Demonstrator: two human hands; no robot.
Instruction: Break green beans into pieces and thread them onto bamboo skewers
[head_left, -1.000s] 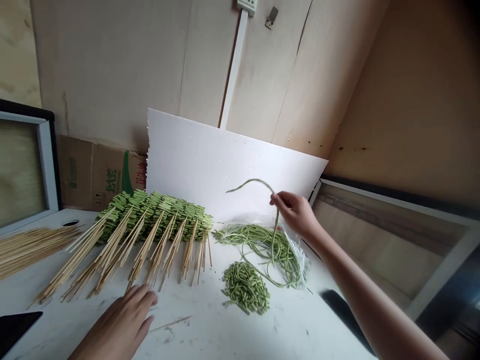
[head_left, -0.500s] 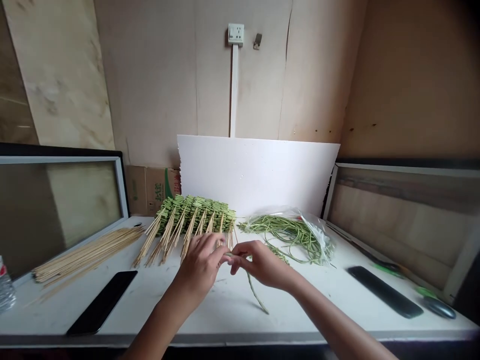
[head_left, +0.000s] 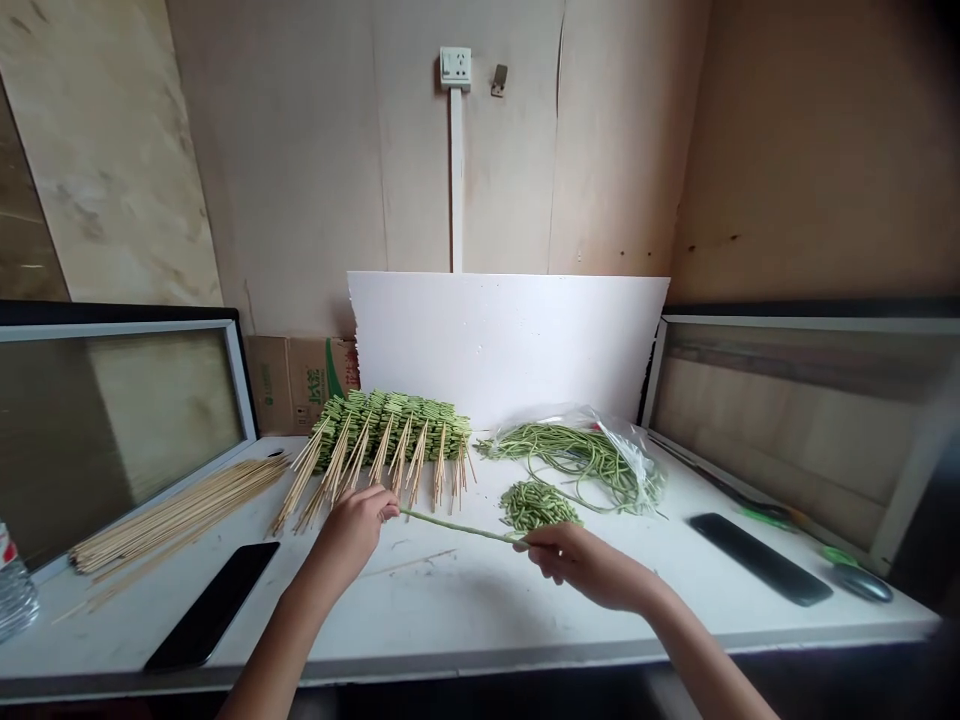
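Note:
A single long green bean (head_left: 459,527) stretches between my two hands above the white table (head_left: 450,620). My left hand (head_left: 361,520) pinches its left end; my right hand (head_left: 574,560) pinches the other end with fingers closed. Behind my left hand lie stacked skewers (head_left: 397,425) threaded with short bean pieces, their bare sticks pointing toward me. Just beyond my right hand is a small heap of cut bean pieces (head_left: 536,503). Farther back, whole long beans (head_left: 562,448) spill from a clear plastic bag (head_left: 634,455).
Loose bamboo skewers (head_left: 180,505) lie at left, near a black phone (head_left: 214,605) and a plastic bottle (head_left: 13,585). At right are another dark flat device (head_left: 761,558) and a mouse (head_left: 862,580). A white board (head_left: 510,345) and a cardboard box (head_left: 300,385) stand behind.
My hands were close together over the bean. They have moved apart, left and right, and the bean is now stretched out between them. The cut bean heap has come into fuller view.

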